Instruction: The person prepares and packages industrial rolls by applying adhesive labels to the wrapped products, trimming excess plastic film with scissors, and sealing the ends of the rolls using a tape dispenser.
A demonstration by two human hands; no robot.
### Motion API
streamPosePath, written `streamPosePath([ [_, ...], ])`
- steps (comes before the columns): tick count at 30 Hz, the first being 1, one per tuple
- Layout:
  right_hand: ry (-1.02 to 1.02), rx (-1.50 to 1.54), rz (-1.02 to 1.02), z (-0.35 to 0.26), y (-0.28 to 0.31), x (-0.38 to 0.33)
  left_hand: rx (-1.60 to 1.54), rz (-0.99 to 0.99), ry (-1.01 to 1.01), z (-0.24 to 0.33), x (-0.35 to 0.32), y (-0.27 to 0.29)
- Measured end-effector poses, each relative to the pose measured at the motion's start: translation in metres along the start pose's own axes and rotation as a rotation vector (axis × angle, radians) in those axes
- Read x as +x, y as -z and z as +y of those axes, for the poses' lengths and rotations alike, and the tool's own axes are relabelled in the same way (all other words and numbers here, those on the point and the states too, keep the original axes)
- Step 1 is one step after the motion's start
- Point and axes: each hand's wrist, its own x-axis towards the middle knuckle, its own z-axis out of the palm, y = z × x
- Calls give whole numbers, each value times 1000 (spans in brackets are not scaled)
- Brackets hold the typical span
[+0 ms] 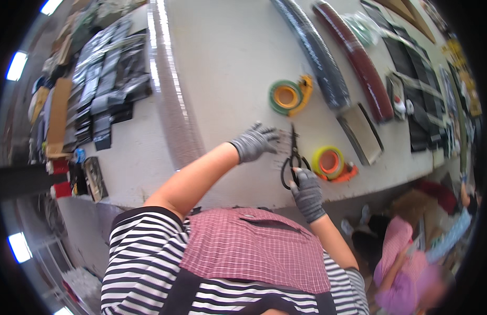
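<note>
My left hand, in a grey glove, is just above the pale table, its fingers stretched out and nothing in them. To its right lies a pair of black scissors, blades pointing to the far side. My right hand, gloved too, has its fingers closed at the scissors' loop handles. Beyond the blades is a green tape roll in a yellow dispenser. Close by my right hand sits a yellow-green tape roll in an orange dispenser. A long plastic-wrapped brownish roll lies left of my left hand.
Dark grey and dark red wrapped rolls lie at the far right, near a shallow tray. Flat black packages cover the left side. Another person is low at the right, beyond the table's front edge.
</note>
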Motion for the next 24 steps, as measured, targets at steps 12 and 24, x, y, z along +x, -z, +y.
streamPosePath([
  [12, -261, 250, -11, -5, -7, -8, -1113, 829, 1117, -34, -211, -7],
  [24, -555, -184, -180, 3, -40, -2, -1158, 900, 884, -59, -248, -41],
])
